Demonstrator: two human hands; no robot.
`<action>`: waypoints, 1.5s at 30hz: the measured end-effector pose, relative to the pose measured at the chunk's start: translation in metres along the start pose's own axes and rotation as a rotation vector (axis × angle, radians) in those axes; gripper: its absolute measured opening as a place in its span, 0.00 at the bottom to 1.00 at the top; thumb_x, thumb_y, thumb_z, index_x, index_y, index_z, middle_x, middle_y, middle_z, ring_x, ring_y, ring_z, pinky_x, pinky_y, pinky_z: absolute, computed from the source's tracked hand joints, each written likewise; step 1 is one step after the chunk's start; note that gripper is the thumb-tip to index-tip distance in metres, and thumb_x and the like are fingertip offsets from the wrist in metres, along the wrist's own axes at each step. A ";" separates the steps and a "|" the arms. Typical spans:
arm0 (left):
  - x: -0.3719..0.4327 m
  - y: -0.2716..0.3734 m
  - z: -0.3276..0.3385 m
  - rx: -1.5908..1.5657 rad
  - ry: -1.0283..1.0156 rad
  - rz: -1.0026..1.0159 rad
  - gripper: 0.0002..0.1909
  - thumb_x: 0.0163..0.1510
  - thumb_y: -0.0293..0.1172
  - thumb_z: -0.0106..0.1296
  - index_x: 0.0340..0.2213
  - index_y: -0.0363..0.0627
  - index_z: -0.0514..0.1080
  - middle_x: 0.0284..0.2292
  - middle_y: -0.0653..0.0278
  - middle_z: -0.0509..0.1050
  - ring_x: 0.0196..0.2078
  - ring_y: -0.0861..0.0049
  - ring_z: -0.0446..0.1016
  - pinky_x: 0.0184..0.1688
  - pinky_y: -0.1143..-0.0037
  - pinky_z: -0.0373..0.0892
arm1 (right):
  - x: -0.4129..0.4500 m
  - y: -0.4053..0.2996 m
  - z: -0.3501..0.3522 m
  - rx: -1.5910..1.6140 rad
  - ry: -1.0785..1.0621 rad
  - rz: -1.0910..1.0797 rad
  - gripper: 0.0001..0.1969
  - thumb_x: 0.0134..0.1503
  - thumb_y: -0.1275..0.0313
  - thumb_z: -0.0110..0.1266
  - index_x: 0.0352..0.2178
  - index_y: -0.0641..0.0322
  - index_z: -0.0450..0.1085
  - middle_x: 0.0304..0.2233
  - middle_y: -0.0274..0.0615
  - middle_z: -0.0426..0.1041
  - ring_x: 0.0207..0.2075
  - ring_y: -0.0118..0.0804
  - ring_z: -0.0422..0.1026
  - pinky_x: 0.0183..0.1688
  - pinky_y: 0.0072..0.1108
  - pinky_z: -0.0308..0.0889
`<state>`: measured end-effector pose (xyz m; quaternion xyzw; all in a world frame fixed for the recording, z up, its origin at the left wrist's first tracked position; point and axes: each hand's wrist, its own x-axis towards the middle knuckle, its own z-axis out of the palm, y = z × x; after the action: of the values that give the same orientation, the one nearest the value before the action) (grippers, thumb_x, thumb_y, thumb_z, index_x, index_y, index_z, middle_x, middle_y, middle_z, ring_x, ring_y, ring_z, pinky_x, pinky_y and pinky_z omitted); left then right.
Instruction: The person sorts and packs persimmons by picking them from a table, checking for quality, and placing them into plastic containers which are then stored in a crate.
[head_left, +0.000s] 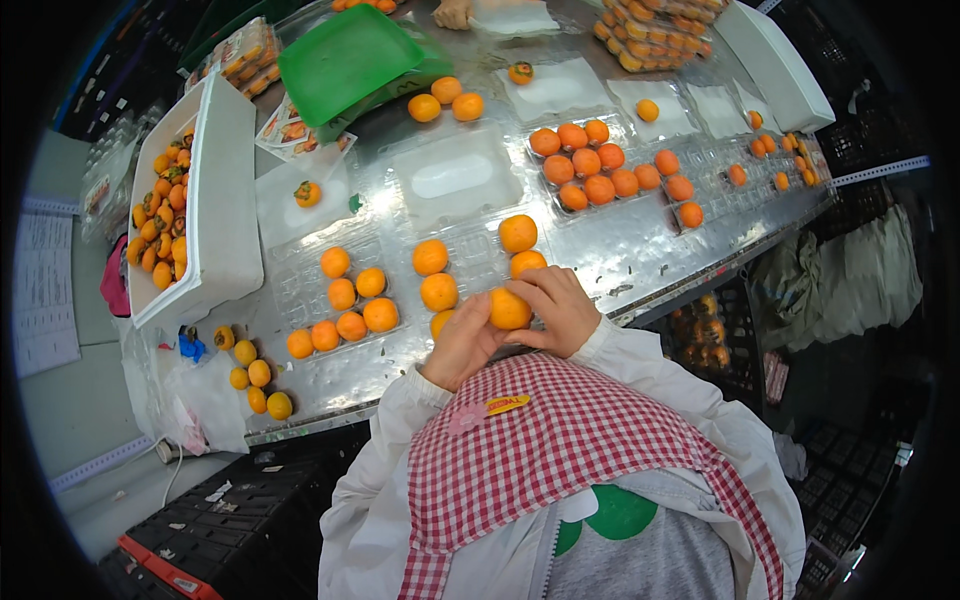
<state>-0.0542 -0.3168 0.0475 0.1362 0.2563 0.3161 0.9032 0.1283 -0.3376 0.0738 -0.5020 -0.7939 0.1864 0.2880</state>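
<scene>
Between the fingers of my left hand (466, 337) and my right hand (559, 309) is an orange persimmon (510, 308), close to my apron and over the table's near edge. Both hands touch the fruit. Just beyond them lies a clear plastic tray (474, 259) with persimmons at its left and right sides; my left hand partly covers one. Another clear tray (292, 281), left of it, holds several persimmons. Farther right, a clear tray (577, 206) is filled with rows of persimmons. Loose persimmons (259, 373) lie at the table's left front corner.
A white foam box (225, 202) of persimmons stands at the left, beside a green plastic basket (349, 64). Stacked fruit packs (656, 34) and a white foam box (780, 64) stand at the back right. Another person's hand (452, 13) rests at the far edge.
</scene>
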 end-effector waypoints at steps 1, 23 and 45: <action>0.001 -0.003 -0.001 0.031 0.030 -0.038 0.21 0.61 0.38 0.36 0.49 0.35 0.56 0.47 0.55 0.64 0.49 0.71 0.66 0.51 0.71 0.65 | -0.005 0.002 0.001 -0.025 -0.054 0.015 0.29 0.40 0.61 0.62 0.44 0.61 0.63 0.42 0.43 0.64 0.42 0.44 0.63 0.45 0.30 0.57; -0.042 0.046 -0.031 0.697 0.592 0.588 0.10 0.56 0.27 0.43 0.39 0.35 0.67 0.32 0.59 0.73 0.29 0.79 0.72 0.33 0.79 0.70 | -0.007 0.032 0.005 -0.143 -0.082 -0.097 0.22 0.42 0.66 0.60 0.41 0.58 0.65 0.36 0.39 0.64 0.39 0.39 0.63 0.41 0.28 0.58; -0.031 0.041 -0.071 0.748 0.696 0.646 0.11 0.55 0.24 0.43 0.40 0.36 0.66 0.35 0.60 0.72 0.35 0.77 0.71 0.38 0.79 0.68 | 0.172 0.036 0.085 -0.119 -0.896 -0.181 0.28 0.42 0.70 0.58 0.48 0.52 0.62 0.49 0.46 0.58 0.44 0.49 0.67 0.46 0.30 0.65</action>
<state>-0.1344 -0.2990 0.0168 0.4041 0.5761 0.4888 0.5156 0.0416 -0.1670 0.0338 -0.3161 -0.8901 0.3134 -0.0977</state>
